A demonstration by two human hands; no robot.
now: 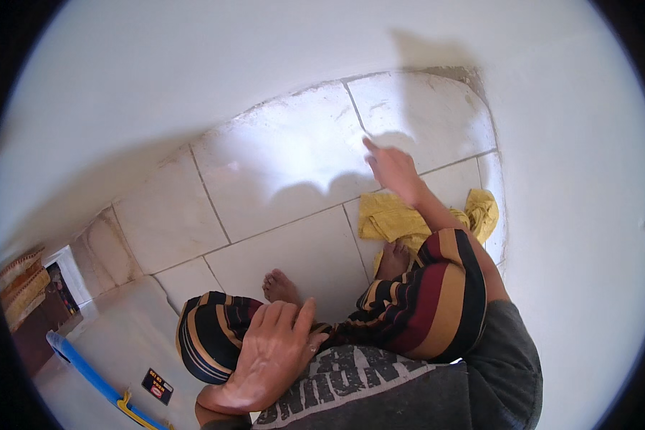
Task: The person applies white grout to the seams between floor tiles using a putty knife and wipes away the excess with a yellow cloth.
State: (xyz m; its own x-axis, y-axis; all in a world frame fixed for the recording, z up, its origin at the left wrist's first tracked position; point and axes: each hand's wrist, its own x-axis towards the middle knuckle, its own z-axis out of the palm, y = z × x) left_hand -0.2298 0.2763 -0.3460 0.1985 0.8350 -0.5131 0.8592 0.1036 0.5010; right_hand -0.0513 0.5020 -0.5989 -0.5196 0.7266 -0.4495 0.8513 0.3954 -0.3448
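Below, the right hand [394, 170] points at a joint [355, 107] in a pale tiled floor [287, 240]

Farthest left, one blue strip [93, 373] carries one yellow cord [129, 410]. Next, the left hand [272, 351] is over striped clothing [444, 294] at the left knee, back upward, fingers slightly parted. One bare left foot [281, 288] shows beyond. Centrally, the single joint between two tiles ends just at the right index fingertip; blur hides whether they touch. That finger extends; whether the others pinch anything, I cannot tell. Rightward, yellow cloth [385, 217] shows either side of the right forearm, near one bare right foot [393, 261].
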